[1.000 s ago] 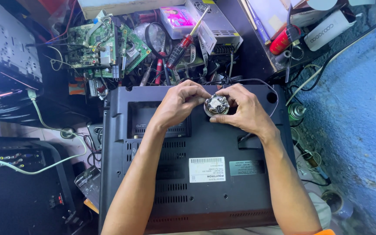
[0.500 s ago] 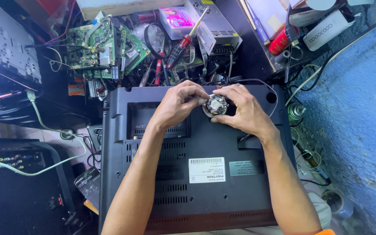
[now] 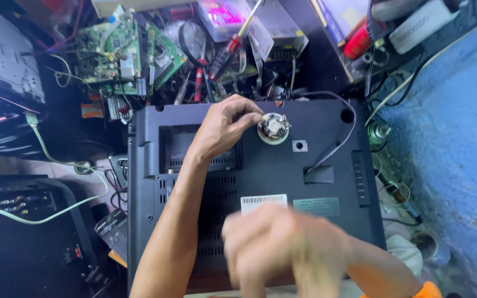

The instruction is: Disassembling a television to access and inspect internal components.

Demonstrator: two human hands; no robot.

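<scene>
Left hand pinches the round metal part at twelve o'clock on the TV back, steadying it. Right hand is blurred at six o'clock; I cannot tell its grip.

A dark plastic television back cover lies flat mid-frame, with a small round metal-and-white component resting on its far part. The left hand sits just left of that component, fingertips touching it; the right hand hangs blurred over the cover's near edge. Beyond the cover — green circuit boards at far left, a red-handled screwdriver to their right. A black cable trails across the cover's right side — a blue wall flanks it.
</scene>
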